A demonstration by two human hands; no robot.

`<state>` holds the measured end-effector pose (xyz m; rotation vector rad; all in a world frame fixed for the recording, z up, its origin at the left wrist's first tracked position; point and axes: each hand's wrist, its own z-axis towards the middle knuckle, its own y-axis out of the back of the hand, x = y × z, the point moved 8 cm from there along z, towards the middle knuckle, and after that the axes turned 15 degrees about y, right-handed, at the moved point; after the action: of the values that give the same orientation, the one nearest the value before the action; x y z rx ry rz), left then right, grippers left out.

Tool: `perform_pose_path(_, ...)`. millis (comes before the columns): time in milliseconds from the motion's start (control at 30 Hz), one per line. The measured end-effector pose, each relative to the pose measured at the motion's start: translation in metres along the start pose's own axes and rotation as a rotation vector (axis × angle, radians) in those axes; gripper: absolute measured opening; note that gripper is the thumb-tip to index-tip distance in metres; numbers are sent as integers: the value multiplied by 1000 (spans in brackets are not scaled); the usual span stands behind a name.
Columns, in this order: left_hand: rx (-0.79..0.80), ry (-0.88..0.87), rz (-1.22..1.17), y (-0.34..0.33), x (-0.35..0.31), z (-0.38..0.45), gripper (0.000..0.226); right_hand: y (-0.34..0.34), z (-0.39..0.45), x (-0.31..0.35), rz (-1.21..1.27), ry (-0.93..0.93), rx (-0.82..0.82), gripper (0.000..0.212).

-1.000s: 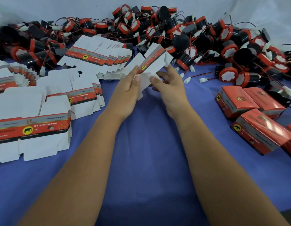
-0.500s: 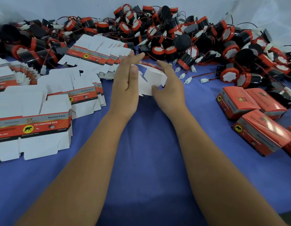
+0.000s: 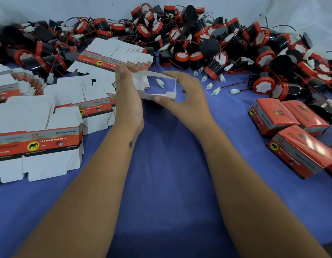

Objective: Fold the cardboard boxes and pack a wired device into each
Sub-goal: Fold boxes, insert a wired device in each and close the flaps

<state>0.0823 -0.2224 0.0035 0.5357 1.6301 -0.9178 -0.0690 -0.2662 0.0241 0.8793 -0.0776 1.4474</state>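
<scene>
Both hands hold one cardboard box (image 3: pixel 157 76) above the blue cloth, opened into a square tube with its white inside facing me. My left hand (image 3: pixel 128 97) presses flat against the tube's left side with straight fingers. My right hand (image 3: pixel 187 97) curls round the right side, thumb pinching a small white flap at the near corner. Through the tube I see the cloth and a white plug. A big pile of red-and-black wired devices (image 3: pixel 208 41) lies along the back.
Stacks of flat printed box blanks (image 3: pixel 36 144) cover the left side, with more fanned behind (image 3: pixel 113 54). Three closed orange boxes (image 3: pixel 299 146) lie at the right. Loose white connectors on red wires (image 3: pixel 217 90) trail just right of my hands. Blue cloth (image 3: pixel 161 164) lies between my forearms.
The flat blank that my hands held up has been lowered and squeezed open into a square tube. My left hand went from pinching it to pressing flat on its side.
</scene>
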Motion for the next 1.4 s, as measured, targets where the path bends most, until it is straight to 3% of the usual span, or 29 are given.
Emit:
perform_pose_path(100,171,49,-11,-15,5,-3,36,7,-2,-5,64,-82,-101,36)
perform_pose_path(167,287,11,20,-23,4,-6,24,6,-3,-14,154,-165,-146,30)
perform_pose_path(267,375,-34,127,-31,3,-12,24,8,-3,-20,214,-234,-186,34)
perform_pose_path(533,377,-98,284,-35,6,-13,40,9,-6,-31,212,-326,-221,15)
perform_pose_path(633,455,-28,116,-40,6,-12,26,9,-6,-33,203,-341,-230,19)
perform_pose_path(700,469,8,57,-40,9,-11,40,10,-5,-36,184,-341,-233,20)
perform_pose_path(867,445,-108,209,-41,7,-14,27,9,-4,-36,119,-349,-196,22)
perform_pose_path(1033,440,-52,215,-41,14,-9,36,7,-4,-34,72,-350,-157,25)
perform_pose_path(1400,365,-35,217,-39,15,-7,28,6,-5,-32,103,-359,-185,25)
